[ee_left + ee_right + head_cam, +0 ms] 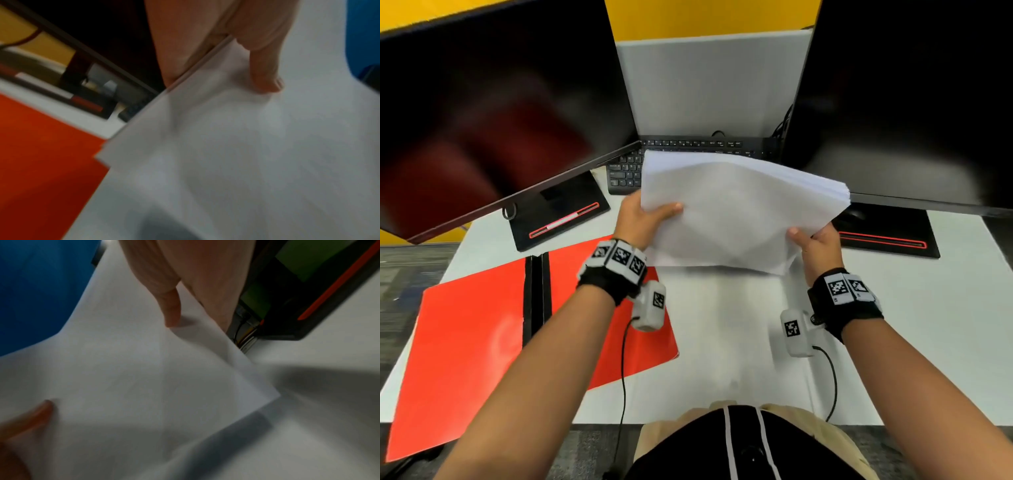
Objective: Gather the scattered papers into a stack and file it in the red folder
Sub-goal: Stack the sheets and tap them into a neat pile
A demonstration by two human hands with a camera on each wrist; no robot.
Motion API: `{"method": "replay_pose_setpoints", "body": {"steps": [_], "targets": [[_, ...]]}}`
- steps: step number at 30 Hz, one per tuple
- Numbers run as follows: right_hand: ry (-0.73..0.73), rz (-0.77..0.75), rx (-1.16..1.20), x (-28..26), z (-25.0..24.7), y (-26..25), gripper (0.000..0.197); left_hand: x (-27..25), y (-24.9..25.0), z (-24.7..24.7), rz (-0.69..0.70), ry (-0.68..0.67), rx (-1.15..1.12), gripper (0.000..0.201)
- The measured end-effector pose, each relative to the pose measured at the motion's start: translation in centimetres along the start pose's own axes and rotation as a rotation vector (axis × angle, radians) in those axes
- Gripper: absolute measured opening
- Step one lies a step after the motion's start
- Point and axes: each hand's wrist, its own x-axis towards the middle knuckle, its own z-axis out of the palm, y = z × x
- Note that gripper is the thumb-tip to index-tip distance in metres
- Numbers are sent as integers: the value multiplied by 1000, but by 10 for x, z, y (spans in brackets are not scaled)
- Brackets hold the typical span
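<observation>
A thick stack of white papers (736, 209) is lifted off the desk, tilted up toward me, in front of the keyboard. My left hand (643, 219) grips its left edge, thumb on top and fingers underneath. My right hand (815, 245) grips its lower right edge the same way. In the left wrist view my thumb (265, 68) presses on the stack of papers (236, 146); in the right wrist view my thumb (171, 305) lies on the top sheet (133, 378). The red folder (472, 339) lies open and flat on the desk to the left, with a black spine (537, 294).
Two dark monitors (493, 113) (907, 102) stand left and right on black bases with red stripes (558, 219) (883, 236). A black keyboard (630, 171) lies behind the papers. The white desk (722, 342) has its front edge near my lap. Wrist camera cables hang below both arms.
</observation>
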Motion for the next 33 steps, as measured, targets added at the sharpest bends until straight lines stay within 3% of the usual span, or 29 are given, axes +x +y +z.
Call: {"method": "replay_pose_setpoints", "body": {"steps": [3,7,12,14,18,19,24,26,29,33], "targets": [[3,-53,-114,0,0,1,33,-13,-38,8,-82,109,-138,27],[-18,-17,-182,-9,-4,9,43,-26,-64,15,-164,107,-230,30],[-71,-5,72,-24,-3,-2,60,-37,-51,18,-140,108,-360,72],[-61,-56,120,-28,0,-13,51,-37,-42,17,-113,131,-415,64],[68,-100,163,-29,13,-33,35,-36,-20,23,-95,202,-465,21],[107,-94,178,-29,17,-36,33,-35,-16,25,-108,233,-464,19],[219,-52,198,-22,27,-38,33,-24,-13,26,-164,321,-471,92],[248,-20,176,-22,28,-39,43,-23,-18,25,-190,322,-480,95],[255,-39,179,-22,30,-42,26,-23,-22,25,-218,339,-474,81],[287,-27,181,-24,31,-44,33,-21,-19,24,-224,349,-424,74]]}}
